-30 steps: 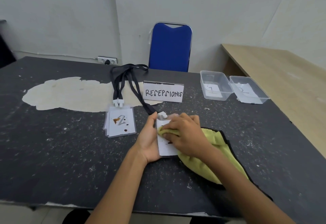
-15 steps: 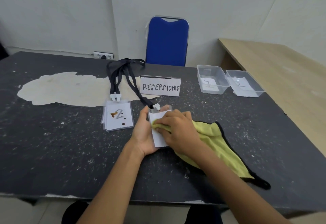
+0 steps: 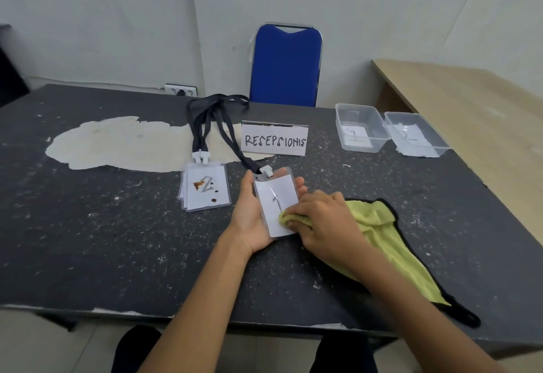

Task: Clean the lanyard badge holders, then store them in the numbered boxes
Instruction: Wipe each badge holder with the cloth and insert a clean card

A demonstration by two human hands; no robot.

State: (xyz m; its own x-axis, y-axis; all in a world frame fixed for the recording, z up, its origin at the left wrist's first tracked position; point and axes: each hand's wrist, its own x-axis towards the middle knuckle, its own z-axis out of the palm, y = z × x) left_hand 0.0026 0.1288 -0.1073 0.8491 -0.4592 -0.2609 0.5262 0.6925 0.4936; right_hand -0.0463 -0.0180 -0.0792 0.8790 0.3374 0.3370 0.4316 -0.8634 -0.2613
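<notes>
A clear badge holder (image 3: 276,196) with a white card marked 1 lies in my left hand (image 3: 249,220), which cups it from below with its fingers round the far edge. My right hand (image 3: 323,220) grips a yellow-green cloth (image 3: 382,231) and presses a bunched part of it on the holder's lower right corner. A black lanyard (image 3: 226,134) runs from the holder's clip toward the table's back. To the left, a small stack of holders (image 3: 205,189) marked 2, with brown stains, lies on the black table (image 3: 88,240). Two clear boxes, box 1 (image 3: 360,127) and box 2 (image 3: 414,134), stand at the back right.
A white sign reading RESEPSIONIS (image 3: 274,141) stands behind the holders. A blue chair (image 3: 285,64) is behind the table and a wooden table (image 3: 470,108) sits to the right. The black top has a large worn pale patch (image 3: 117,143) at the left.
My right hand has slid the cloth down the holder from its upper part to the lower right corner, uncovering the card. The view has shifted slightly.
</notes>
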